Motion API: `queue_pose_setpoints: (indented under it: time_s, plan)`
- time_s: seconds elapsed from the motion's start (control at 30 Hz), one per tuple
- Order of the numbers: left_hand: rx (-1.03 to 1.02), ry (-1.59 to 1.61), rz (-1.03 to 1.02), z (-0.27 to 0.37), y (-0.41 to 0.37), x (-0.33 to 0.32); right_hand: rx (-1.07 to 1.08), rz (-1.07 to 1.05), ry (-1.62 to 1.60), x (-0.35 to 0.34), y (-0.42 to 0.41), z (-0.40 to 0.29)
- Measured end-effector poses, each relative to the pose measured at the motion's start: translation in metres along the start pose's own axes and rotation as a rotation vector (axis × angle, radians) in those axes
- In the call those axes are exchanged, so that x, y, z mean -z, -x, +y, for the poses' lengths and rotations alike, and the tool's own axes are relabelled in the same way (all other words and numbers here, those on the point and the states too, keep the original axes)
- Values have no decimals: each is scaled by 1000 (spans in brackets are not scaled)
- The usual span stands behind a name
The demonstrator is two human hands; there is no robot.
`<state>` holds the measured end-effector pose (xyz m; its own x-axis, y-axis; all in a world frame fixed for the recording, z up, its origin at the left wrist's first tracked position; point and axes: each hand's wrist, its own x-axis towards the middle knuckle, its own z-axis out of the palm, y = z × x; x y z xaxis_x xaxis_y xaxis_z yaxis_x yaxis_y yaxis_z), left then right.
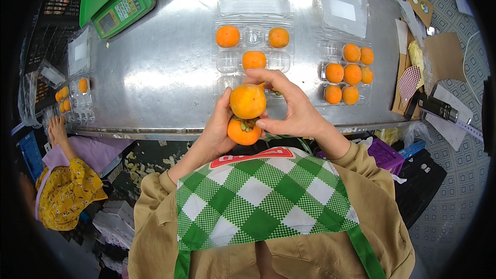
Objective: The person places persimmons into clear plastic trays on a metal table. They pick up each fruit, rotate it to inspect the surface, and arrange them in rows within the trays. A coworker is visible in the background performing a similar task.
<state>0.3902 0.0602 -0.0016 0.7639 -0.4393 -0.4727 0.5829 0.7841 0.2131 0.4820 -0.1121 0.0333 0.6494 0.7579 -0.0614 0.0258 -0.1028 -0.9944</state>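
Two orange persimmons are between my hands above the table's front edge. The upper persimmon (248,101) rests on the lower persimmon (244,132), whose green calyx faces up. My left hand (220,126) is curled around their left side. At their right, the thumb of my right hand (288,104) touches near the calyx, and its index finger arches over the top; part of another orange fruit shows behind those fingers. Just beyond lies an open clear plastic clamshell tray (228,62) with persimmons in some of its cups. Its near cups are partly hidden by my hands.
On the metal table (162,62) stand a green scale (124,11) at the back left and a fuller persimmon tray (329,52) at the right. Cardboard (443,56) and a black bottle (438,107) lie far right. A person (69,197) reaches to another tray (87,100) at left.
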Motion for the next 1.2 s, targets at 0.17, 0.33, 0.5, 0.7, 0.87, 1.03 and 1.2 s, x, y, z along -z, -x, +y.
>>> queue_pose_setpoints:
  time_s: [0.17, 0.33, 0.5, 0.7, 0.87, 1.03, 1.2]
  plan:
    - [34, 15, -5, 1, -2, 0, 40, -11, 31, -3, -2, 0]
    - [57, -121, 144, 0, 0, -13, -51, 82, -186, -8, 0, 9]
    - [-101, -196, 138, 1, -2, -14, 15, 271, 66, -9, 1, 9]
    - [-241, -230, 158, 1, -7, -20, 86, 346, 395, -10, 0, 8]
    - [-235, -152, 161, 0, -7, -15, 25, 278, 209, -7, 0, 4]
    - [-135, -13, 109, 2, -4, -3, 21, 225, 78, -5, 1, 11]
    - [-121, -32, 143, 3, 2, -7, 0, 121, 80, 5, 2, 5]
